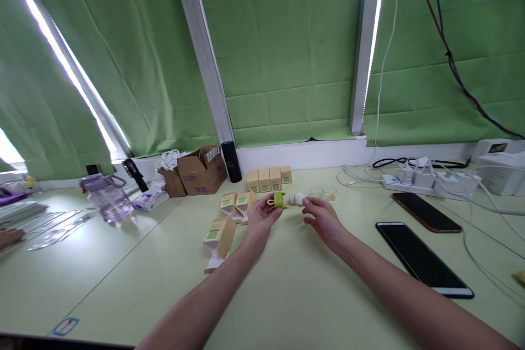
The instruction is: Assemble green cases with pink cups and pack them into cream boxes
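Forearms [225, 291], green piece [279, 200] in left hand [261, 217]

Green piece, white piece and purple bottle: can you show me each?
Green piece [279, 199]: head view, middle of its body.
White piece [298, 199]: head view, its rounded body.
Purple bottle [107, 201]: head view, its see-through side.

Two bare hands belong to the person: one left hand [259, 219], one right hand [326, 222]. One green piece [279, 199] and one white piece [296, 199]. Seven small boxes [220, 233]: four in the back row, two in the middle, one nearest. Two phones [424, 257]. One power strip [426, 190], one bottle [109, 200], one carton [205, 178], one black cylinder [232, 162], one tissue pack [151, 200]. One co-worker's hand [10, 237] at the left edge. Several cables [450, 57], too tangled to count.
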### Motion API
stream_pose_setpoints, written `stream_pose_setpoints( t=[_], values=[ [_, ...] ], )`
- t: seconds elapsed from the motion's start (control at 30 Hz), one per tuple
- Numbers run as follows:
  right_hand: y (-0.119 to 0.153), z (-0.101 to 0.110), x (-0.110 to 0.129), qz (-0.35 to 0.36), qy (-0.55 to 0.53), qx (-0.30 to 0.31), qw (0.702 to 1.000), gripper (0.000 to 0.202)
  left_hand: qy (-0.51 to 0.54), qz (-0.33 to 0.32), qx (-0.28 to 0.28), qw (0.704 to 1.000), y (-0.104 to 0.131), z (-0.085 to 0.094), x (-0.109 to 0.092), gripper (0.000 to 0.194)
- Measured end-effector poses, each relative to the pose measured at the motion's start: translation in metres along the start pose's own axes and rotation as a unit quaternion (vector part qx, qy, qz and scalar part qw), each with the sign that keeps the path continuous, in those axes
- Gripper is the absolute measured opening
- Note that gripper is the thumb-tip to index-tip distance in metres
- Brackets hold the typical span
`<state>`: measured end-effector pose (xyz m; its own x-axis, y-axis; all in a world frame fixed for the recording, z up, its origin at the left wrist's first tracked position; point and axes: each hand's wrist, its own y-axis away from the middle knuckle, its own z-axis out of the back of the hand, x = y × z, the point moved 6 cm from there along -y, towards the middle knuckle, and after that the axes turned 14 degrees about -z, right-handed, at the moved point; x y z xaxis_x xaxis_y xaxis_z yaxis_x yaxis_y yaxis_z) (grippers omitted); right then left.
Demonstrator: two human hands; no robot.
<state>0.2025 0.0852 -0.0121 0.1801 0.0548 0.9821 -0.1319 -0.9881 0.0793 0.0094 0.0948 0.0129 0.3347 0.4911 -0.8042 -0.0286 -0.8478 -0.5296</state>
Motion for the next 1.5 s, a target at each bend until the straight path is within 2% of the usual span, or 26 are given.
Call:
stream_pose_setpoints(
  t=[0.07,0.13,0.2,0.6,0.8,0.97,1.07,1.2,1.37,1.5],
  values=[
    [0.009,0.001,0.001,-0.022,-0.044,0.026,0.998,0.046,-0.002,0.001,0.003,1.000,0.001,-0.001,0.000,0.057],
    [0.016,-0.002,0.000,-0.076,-0.139,0.081,0.984,0.045,-0.003,0.001,0.005,1.000,0.001,-0.002,0.001,0.057],
    [0.022,-0.005,0.004,-0.096,-0.180,0.113,0.972,0.044,0.000,0.002,0.010,1.000,0.001,-0.002,0.002,0.056],
    [0.036,-0.011,0.018,-0.042,-0.187,0.144,0.971,0.047,-0.011,0.000,0.026,1.000,0.003,-0.006,0.000,0.056],
    [0.030,-0.010,0.012,-0.035,-0.164,0.114,0.979,0.042,-0.023,-0.002,0.030,0.999,0.003,-0.004,0.001,0.055],
    [0.018,-0.002,-0.004,-0.100,-0.132,0.071,0.984,0.043,-0.032,0.006,0.025,0.999,0.002,-0.001,0.004,0.056],
    [0.016,-0.002,-0.007,-0.116,-0.145,0.077,0.980,0.047,-0.037,0.007,0.025,0.999,0.001,0.000,0.004,0.056],
    [0.019,-0.005,-0.001,-0.075,-0.146,0.085,0.983,0.052,-0.038,0.004,0.038,0.999,0.001,-0.002,0.003,0.056],
    [0.026,-0.005,0.011,-0.005,-0.107,0.061,0.992,0.050,-0.048,-0.004,0.068,0.997,0.002,-0.009,-0.002,0.053],
    [0.029,-0.005,0.016,0.017,-0.080,0.055,0.995,0.051,-0.064,-0.019,0.089,0.994,0.003,-0.014,-0.004,0.049]
  ],
)
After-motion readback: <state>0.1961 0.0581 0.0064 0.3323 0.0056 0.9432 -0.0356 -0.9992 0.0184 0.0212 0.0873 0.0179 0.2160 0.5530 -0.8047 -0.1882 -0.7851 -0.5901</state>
